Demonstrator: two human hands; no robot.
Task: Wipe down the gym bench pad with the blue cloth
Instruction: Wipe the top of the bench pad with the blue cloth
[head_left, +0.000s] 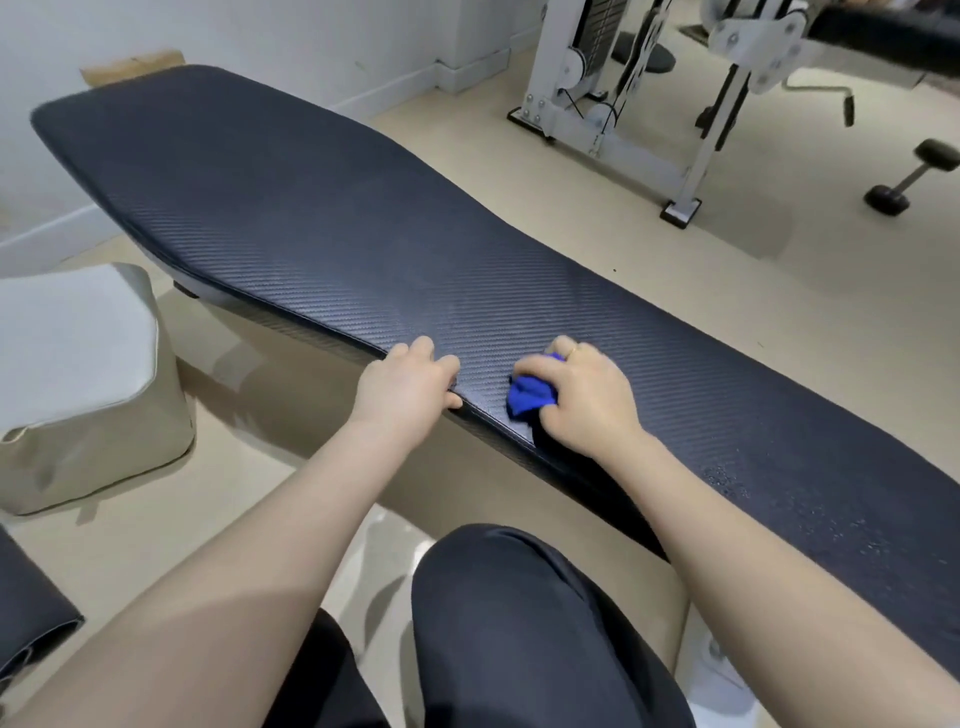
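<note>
A long dark bench pad (322, 223) with a woven texture runs from the far left to the near right. My right hand (582, 395) grips a bunched blue cloth (530, 396) and presses it on the pad near its front edge. My left hand (410, 382) rests on the pad's front edge just left of the cloth, fingers curled over the rim. Small droplets glisten on the pad at the near right.
A beige padded block (88, 384) stands on the floor at the left. A white cable machine (613, 88) stands behind the bench, and a dumbbell (914, 176) lies on the floor at the far right. My knee (519, 597) is below the bench.
</note>
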